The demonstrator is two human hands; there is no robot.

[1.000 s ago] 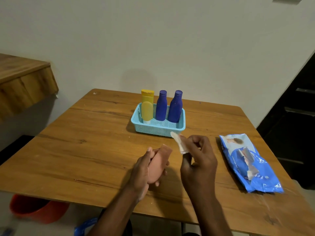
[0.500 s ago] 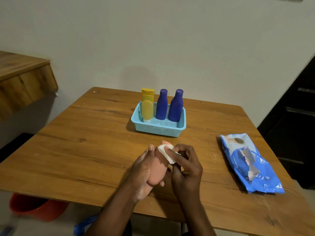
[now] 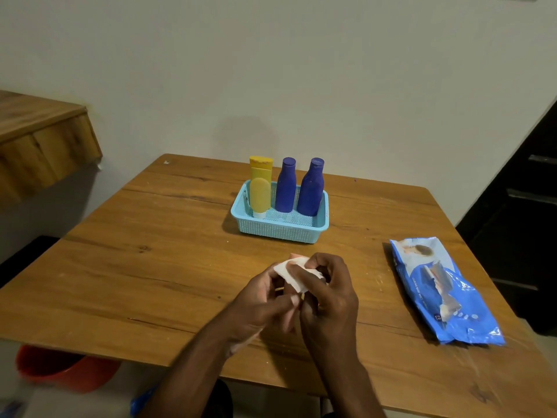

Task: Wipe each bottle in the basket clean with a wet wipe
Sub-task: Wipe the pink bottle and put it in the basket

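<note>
- Head view: the left hand (image 3: 259,306) grips a small pink bottle (image 3: 297,260) above the worktop (image 3: 150,267), near the basket (image 3: 280,227).
- The right hand (image 3: 325,300) pinches a white wet wipe (image 3: 291,274) against the bottle's top.
- The bottle looks light, and probably slippery once damp; gripping round its body seems best.
- The wipe is soft and limp.

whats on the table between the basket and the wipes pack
Nothing: in the head view the stretch of table between the basket and the wipes pack is bare wood. The hands work nearer the camera, off that line.
</note>
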